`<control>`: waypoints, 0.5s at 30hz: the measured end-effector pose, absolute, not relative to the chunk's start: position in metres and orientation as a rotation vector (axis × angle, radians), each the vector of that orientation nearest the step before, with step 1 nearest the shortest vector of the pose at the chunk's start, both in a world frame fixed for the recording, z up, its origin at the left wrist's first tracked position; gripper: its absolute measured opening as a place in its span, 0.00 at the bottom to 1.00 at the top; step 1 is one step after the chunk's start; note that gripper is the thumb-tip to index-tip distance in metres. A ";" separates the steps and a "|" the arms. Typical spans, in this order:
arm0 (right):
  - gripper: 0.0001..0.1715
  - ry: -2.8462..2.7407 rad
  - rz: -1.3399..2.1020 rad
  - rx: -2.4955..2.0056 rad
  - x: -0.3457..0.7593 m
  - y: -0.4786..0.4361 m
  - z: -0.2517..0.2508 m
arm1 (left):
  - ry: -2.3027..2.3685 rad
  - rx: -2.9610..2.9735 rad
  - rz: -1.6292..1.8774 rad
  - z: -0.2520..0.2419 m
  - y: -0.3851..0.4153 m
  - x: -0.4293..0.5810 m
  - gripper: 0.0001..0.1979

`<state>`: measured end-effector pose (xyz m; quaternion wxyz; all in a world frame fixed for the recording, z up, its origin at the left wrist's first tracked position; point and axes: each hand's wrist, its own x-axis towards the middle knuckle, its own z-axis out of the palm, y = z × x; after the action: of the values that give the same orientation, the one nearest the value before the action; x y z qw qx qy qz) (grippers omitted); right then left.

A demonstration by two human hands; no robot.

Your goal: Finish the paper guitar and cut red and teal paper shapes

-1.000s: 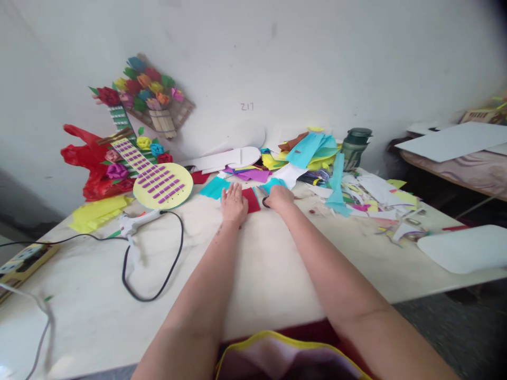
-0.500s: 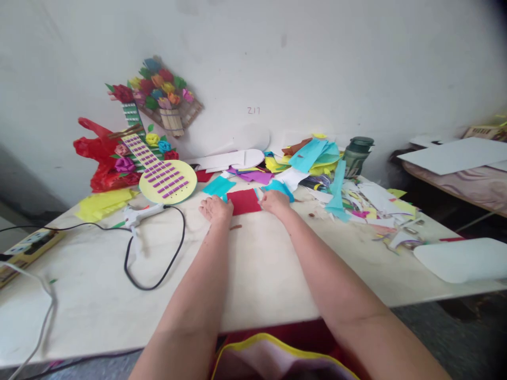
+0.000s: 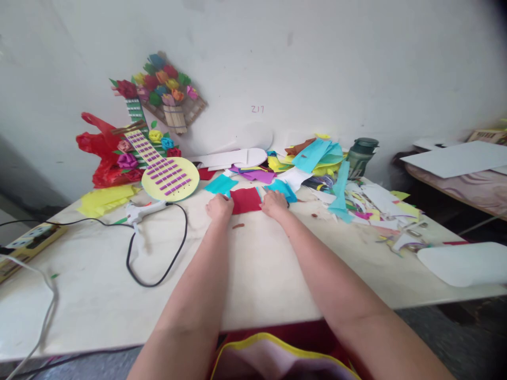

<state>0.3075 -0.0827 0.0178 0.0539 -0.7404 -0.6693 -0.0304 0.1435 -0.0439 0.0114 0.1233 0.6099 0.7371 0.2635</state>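
A red crepe paper square [image 3: 245, 201] lies on the table between my two hands. My left hand [image 3: 219, 208] is closed at its left edge, fingers curled. At the right edge my right hand [image 3: 274, 204] pinches the paper, with the fingertips partly hidden. Behind my left hand lies a blue crepe paper piece [image 3: 221, 184]. Another blue piece [image 3: 283, 189] sits just behind my right hand. A small brown scrap [image 3: 238, 226] rests in front of the red square.
At left are a glue gun [image 3: 146, 211] with a looped black cable, a yellow paper guitar shape [image 3: 186, 171] and a power strip [image 3: 29, 245]. Paper scraps [image 3: 312, 158], a green bottle [image 3: 361, 155] and a white card shape [image 3: 463, 262] are at right.
My left hand's fingers have curled in more at the red paper's edge. My right hand stays at the opposite edge. The whole view has shifted slightly.
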 end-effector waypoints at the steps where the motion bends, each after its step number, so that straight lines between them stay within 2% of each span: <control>1: 0.22 -2.038 -0.092 -2.249 0.308 -0.082 0.017 | 2.127 1.765 0.794 0.012 -0.044 0.144 0.11; 8: 0.20 -2.034 -0.075 -2.253 0.309 -0.083 0.019 | 1.947 1.689 1.032 0.008 -0.033 0.137 0.09; 15: 0.19 -1.985 -0.135 -2.234 0.310 -0.084 0.021 | 1.912 1.570 1.043 0.004 -0.023 0.127 0.06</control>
<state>0.3103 -0.0844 0.0213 0.0752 -0.7447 -0.6616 -0.0449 0.1272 -0.0233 0.0041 0.2262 0.5696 0.6937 0.3784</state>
